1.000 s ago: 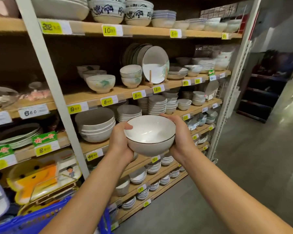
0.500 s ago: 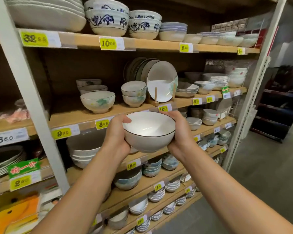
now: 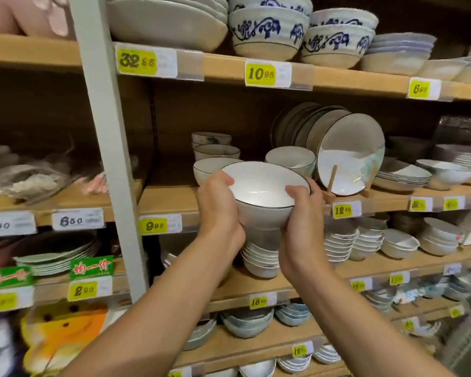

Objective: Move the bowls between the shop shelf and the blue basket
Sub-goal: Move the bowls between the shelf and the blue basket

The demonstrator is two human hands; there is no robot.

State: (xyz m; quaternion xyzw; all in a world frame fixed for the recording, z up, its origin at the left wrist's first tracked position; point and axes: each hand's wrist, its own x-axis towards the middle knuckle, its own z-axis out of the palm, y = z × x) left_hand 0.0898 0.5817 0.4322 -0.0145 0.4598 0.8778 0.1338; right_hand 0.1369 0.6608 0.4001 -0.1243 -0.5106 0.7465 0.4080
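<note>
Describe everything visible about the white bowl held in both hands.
The bowl is white, glossy and ceramic-looking, with a thin dark rim line and walls tapering to a narrow base. Empty, it tilts its opening toward the camera. The left hand and right hand grip opposite sides, thumbs over the rim. It is held in front of the wooden shelf.

Shelf bowl (image 3: 205, 170) partly hidden behind held bowl (image 3: 259, 194).

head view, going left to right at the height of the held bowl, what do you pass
grey shelf post → left hand → white bowl → right hand → upright plate on a wooden stand → stack of shallow dishes
</note>
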